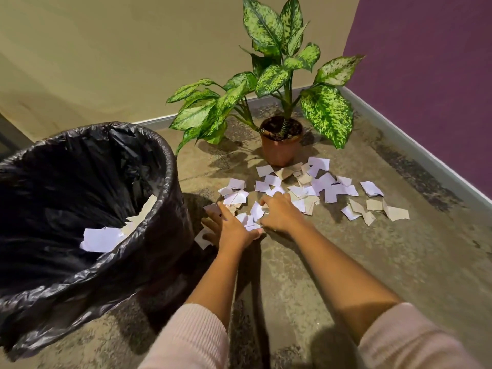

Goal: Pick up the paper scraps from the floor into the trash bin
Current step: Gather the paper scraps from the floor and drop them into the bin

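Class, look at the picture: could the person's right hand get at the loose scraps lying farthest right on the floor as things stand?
Probably yes. The right hand rests on the floor pile, and only bare floor separates it from the far-right scraps; the potted plant stands behind them, not in the way.

An indoor room corner, likely a home: beige wall (93, 49) meets purple wall (426, 75), potted plant (279, 102) on mottled floor (346, 262)

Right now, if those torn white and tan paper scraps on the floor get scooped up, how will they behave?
The torn white and tan paper scraps look thin and curled, so probably light and floppy. Lying loose and overlapped, some will likely slip from both hands.
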`<state>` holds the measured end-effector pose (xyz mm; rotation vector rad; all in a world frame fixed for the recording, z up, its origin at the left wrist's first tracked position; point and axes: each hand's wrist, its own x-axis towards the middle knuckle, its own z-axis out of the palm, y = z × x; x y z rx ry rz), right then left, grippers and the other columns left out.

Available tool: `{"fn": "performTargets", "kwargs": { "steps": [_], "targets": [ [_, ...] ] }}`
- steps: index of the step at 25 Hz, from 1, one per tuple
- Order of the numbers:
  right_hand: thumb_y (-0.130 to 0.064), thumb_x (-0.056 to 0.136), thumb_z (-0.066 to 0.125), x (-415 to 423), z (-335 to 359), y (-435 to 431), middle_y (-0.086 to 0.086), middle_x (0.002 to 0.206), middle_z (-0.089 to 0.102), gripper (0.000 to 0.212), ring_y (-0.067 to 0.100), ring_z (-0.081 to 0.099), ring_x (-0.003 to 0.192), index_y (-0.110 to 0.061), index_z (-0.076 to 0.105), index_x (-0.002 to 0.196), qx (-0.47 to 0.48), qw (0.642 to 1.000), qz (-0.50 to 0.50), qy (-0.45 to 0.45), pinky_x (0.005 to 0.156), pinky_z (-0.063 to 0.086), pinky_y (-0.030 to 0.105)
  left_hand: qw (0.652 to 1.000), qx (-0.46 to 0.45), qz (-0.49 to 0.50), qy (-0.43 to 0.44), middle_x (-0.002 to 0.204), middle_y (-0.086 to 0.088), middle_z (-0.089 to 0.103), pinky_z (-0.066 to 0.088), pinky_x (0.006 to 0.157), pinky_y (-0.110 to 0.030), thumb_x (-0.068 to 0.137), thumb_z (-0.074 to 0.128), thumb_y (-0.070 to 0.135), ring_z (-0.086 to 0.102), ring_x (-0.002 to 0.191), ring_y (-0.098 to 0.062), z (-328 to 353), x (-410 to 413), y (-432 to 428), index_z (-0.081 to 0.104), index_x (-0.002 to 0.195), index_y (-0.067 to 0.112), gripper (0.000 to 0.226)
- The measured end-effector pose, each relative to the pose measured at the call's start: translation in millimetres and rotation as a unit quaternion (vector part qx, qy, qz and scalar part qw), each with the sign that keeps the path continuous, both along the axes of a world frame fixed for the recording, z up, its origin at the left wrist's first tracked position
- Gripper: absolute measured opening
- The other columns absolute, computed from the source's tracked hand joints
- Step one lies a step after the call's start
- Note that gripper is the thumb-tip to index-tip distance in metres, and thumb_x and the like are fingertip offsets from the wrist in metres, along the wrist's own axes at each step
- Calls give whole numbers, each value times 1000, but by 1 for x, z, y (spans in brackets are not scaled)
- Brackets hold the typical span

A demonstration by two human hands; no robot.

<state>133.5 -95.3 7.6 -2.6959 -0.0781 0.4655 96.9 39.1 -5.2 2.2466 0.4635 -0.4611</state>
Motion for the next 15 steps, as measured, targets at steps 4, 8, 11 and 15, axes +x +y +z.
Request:
{"fn": "performTargets", "kwargs": {
  "steps": [4,8,11,15],
  "targets": [
    [-56,79,63,30,-11,16,13,140,39,65,34,26,134,-26,48,135,-34,998,32,-41,106,32,48,992,123,3,11,159,-19,-22,15,116,-62,52,91,52,-7,148,-41,-14,13,3,-29,148,21,157],
    [-69,80,54,62,-20,42,12,152,30,71,39,13,143,-39,38,142,-60,995,85,-1,109,21,56,974,196,2,111,151,-17,-39,15,108,-70,37,85,71,-21,144,-46,-25,29,6,-35,145,28,167],
    [-70,80,54,81,-22,62,13,153,30,75,41,16,143,-39,35,145,-84,987,137,27,108,21,60,970,194,-32,141,152,-14,-37,8,109,-71,32,82,75,-24,141,-48,-33,38,11,-31,147,28,168],
    [-62,85,53,96,-29,80,8,163,11,64,46,18,142,-41,38,144,-92,978,174,64,111,24,66,969,193,-26,153,155,-7,-34,11,105,-75,29,83,74,-26,140,-50,-43,44,11,-26,149,32,168]
  ]
}}
